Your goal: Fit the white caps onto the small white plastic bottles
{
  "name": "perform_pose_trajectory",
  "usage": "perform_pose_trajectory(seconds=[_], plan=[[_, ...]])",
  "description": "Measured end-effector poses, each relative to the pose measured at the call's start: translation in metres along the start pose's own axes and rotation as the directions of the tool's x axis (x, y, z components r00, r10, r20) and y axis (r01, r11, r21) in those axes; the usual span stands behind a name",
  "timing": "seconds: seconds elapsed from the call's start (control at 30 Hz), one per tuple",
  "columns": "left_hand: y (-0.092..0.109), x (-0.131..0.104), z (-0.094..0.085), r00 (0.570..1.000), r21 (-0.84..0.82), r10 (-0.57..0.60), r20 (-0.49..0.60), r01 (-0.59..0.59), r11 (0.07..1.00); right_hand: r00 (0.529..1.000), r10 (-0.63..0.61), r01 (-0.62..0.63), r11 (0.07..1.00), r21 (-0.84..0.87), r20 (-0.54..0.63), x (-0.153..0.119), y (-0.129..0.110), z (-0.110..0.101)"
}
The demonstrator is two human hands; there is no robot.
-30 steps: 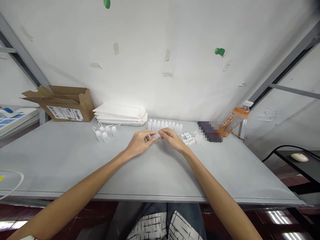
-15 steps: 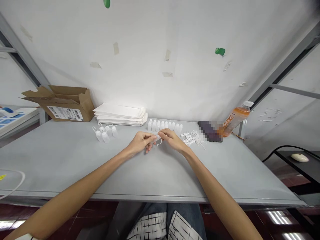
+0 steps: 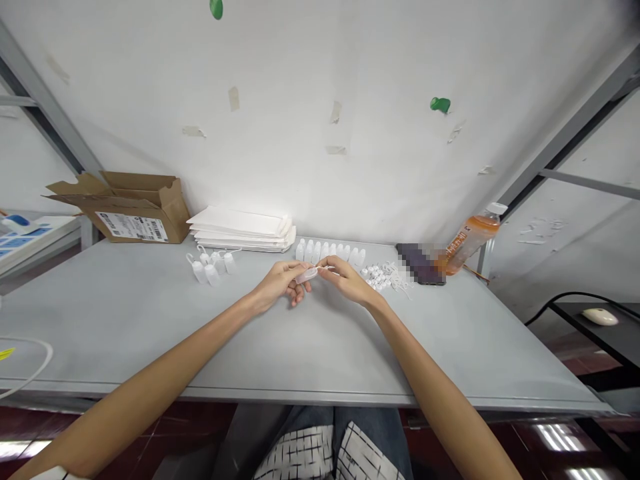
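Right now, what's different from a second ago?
The white strap, which hung below the small bottle, has swung up toward the right hand, apparently into its fingertips. The left hand has uncurled its lower fingers but kept hold of the bottle. The bottle row, loose caps and strapped bottles stayed put.

Even, bright indoor light, wide-angle edge stretch, glare on glossy floor (image 3: 525, 453).

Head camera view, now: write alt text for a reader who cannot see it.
The left hand holds a small translucent bottle while the right hand pinches at its tip, above a grey table. Small white bottles, loose caps and a cardboard box sit around.
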State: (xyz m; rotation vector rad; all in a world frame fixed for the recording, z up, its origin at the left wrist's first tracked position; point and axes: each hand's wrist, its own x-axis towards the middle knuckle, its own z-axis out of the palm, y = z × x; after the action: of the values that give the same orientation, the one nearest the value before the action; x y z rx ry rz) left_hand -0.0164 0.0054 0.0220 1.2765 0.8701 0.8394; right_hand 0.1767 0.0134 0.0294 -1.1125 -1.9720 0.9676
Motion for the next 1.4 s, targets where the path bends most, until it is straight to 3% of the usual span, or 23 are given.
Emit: perform_pose_trajectory(seconds=[0.17,0.33,0.6,1.17,1.4], plan=[[-0.0032,0.0007,0.0009,0.996,0.13,0.087,-0.018,-0.084,0.988,1.0,-0.028,0.028,0.996,0.082,0.0,0.0011,-0.0007,-0.0021],[-0.0041,0.0015,0.0009,0.997,0.123,0.078,-0.003,-0.077,0.989,0.999,-0.029,0.032,0.989,0.143,-0.023,0.0014,-0.0012,-0.0033],[-0.0054,0.0036,0.0005,0.988,0.192,0.117,-0.103,-0.095,0.977,0.999,0.0,0.009,0.981,0.195,-0.048,0.0001,-0.0045,-0.0018],[-0.0093,0.0042,0.001,0.995,0.157,0.077,-0.063,-0.067,0.985,1.0,-0.017,0.02,0.986,0.163,-0.024,-0.0007,-0.004,0.0015],[-0.0102,0.0047,-0.0014,0.995,0.142,0.067,-0.068,-0.057,0.988,0.997,-0.017,0.03,0.983,0.183,-0.074,0.0001,-0.0043,-0.002]])
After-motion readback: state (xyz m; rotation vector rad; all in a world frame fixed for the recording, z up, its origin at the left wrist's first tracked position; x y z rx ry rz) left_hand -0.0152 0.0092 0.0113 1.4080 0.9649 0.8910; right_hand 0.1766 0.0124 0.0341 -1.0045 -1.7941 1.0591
